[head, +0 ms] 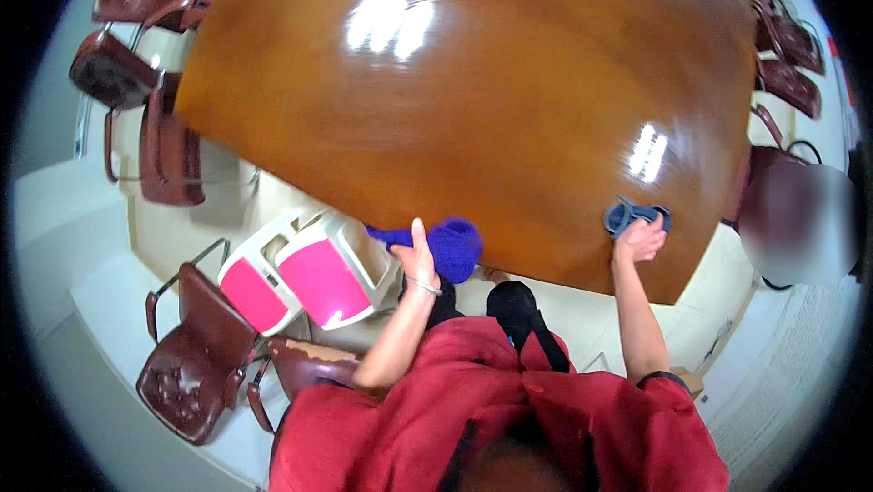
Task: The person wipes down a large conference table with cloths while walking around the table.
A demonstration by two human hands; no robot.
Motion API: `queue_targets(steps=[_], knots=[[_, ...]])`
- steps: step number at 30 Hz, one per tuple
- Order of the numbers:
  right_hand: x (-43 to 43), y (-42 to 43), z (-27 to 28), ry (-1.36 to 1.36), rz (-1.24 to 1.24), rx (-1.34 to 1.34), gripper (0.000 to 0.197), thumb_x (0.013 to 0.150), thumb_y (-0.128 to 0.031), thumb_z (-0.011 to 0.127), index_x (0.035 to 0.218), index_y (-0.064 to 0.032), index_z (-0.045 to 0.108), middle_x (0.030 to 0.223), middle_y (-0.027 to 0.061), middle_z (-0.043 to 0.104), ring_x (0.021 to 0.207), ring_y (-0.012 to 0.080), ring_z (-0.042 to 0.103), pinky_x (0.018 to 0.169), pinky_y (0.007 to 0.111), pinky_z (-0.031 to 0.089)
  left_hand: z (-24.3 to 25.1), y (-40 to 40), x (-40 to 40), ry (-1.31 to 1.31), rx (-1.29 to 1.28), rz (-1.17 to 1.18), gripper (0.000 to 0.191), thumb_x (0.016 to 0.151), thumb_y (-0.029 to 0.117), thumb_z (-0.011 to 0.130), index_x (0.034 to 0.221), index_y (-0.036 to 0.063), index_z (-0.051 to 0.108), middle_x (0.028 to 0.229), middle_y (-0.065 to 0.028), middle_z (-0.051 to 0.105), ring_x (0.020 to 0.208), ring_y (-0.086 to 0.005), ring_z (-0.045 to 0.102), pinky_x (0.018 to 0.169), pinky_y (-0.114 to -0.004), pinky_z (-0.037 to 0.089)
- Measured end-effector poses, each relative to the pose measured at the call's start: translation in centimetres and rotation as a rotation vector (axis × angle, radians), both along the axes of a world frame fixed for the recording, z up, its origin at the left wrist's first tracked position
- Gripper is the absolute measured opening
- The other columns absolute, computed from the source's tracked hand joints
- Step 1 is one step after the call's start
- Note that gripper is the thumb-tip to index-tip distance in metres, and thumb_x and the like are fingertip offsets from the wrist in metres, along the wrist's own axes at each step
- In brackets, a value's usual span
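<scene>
My left hand [417,261], with a bracelet on its wrist, is at the near edge of a glossy wooden table [491,137]. It holds a purple knitted or cloth piece [458,250], which bunches out to the right of the fingers and trails to the left. Further right, my right hand [640,241] grips a dark blue-grey fabric item [619,218] lying on the tabletop near its front right corner. A thin loop stands up from that item. Its exact kind cannot be told, since my fingers cover part of it.
Two pink-and-white plastic containers or stools [327,284] stand left of my left hand, close to the table edge. Brown padded chairs [194,355] are at the lower left, with several more along both table sides. A blurred round patch [799,222] is at the right.
</scene>
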State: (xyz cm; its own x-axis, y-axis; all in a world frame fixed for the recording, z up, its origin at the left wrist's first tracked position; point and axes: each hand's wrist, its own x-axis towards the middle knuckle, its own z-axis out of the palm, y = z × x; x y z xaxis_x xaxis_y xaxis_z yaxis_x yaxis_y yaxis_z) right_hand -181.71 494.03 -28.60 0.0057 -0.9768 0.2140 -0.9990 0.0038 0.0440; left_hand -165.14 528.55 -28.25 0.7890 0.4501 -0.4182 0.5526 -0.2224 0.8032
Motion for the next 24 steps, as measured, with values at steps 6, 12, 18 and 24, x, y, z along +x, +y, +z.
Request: queue_targets(steps=[6,12,18,24], knots=[[-0.8,1.5,-0.8,-0.062,0.189,-0.111,0.044,0.079,-0.023,0.048,0.122,-0.0154,0.043,0.120,0.0156,0.045,0.119,0.0318,0.035,0.092,0.049,0.029,-0.4,1.8,0.8,-0.207,0.858,-0.351,0.065,0.088,0.034,0.047,0.122,-0.0177,0.027,0.129,-0.0400,0.022,0.125,-0.0439,0.023,0.103,-0.047,0.020],[-2.0,1.8,1.5,-0.231,0.622,0.091,0.047,0.073,-0.015,0.052,0.119,-0.0122,0.047,0.118,0.0169,0.043,0.121,0.0347,0.032,0.096,0.049,0.024,1.5,-5.6,-0.6,-0.669,0.574,-0.974,0.059,0.070,0.002,0.041,0.129,-0.0002,0.038,0.135,-0.0237,0.030,0.129,-0.0379,0.022,0.107,-0.045,0.016],[-12.3,-5.3,4.2,-0.352,0.968,0.100,0.021,0.068,-0.004,0.051,0.086,-0.0089,0.062,0.074,0.0105,0.051,0.073,0.0300,0.052,0.058,0.043,0.041,5.2,-27.2,-19.9,-0.600,0.478,-1.573,0.064,0.068,0.021,0.060,0.128,0.0116,0.040,0.135,-0.0213,0.032,0.125,-0.0366,0.029,0.103,-0.051,0.020],[-26.5,-16.1,0.3,-0.210,0.570,0.138,0.048,0.075,0.004,0.042,0.121,-0.0059,0.045,0.120,0.0245,0.043,0.115,0.0389,0.038,0.097,0.047,0.027,3.8,-28.8,-22.3,-0.728,0.363,-1.610,0.040,0.080,0.009,0.047,0.120,0.0134,0.048,0.128,-0.0209,0.041,0.119,-0.0364,0.038,0.099,-0.046,0.031]])
